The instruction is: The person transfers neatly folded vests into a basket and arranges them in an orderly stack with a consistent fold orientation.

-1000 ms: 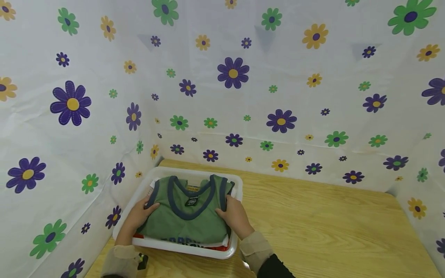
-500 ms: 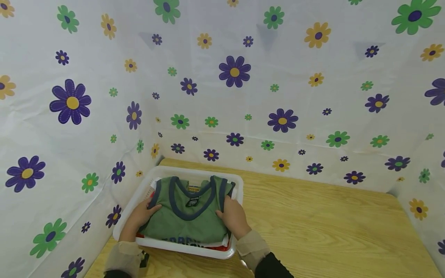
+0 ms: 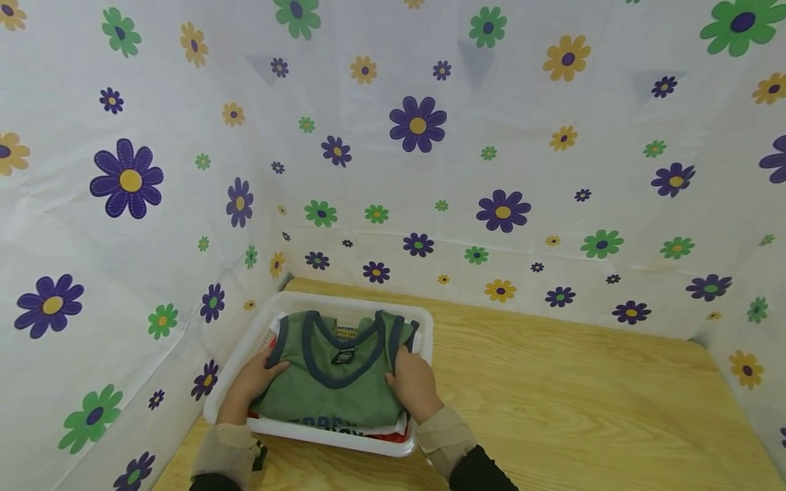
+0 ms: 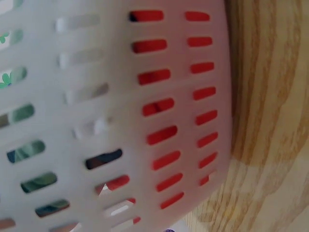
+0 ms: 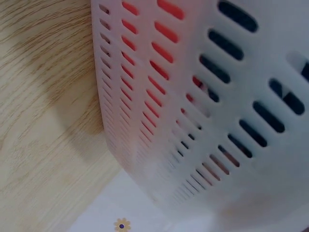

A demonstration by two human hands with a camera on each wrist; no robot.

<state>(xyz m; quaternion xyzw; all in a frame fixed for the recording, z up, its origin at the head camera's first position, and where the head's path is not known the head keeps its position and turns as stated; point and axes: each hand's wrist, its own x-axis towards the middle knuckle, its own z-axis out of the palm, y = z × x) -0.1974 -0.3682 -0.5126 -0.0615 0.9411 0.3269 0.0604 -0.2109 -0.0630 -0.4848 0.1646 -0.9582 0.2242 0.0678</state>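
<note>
A green sleeveless shirt with dark blue trim lies folded on top of other clothes in a white basket. My left hand holds its left side, thumb on top and the other fingers hidden at the edge. On the opposite side my right hand grips the shirt near the armhole, thumb also on top. Both wrist views show mostly the slotted basket wall, and no fingers appear there. Red cloth shows through the slots.
The basket stands at the left of a wooden table. Flower-printed white sheeting rises behind and along both sides. A small dark object shows by the left cuff.
Both hands keep their hold on the shirt, which has barely moved. The head view has shifted slightly, so the scene sits a little further right.
</note>
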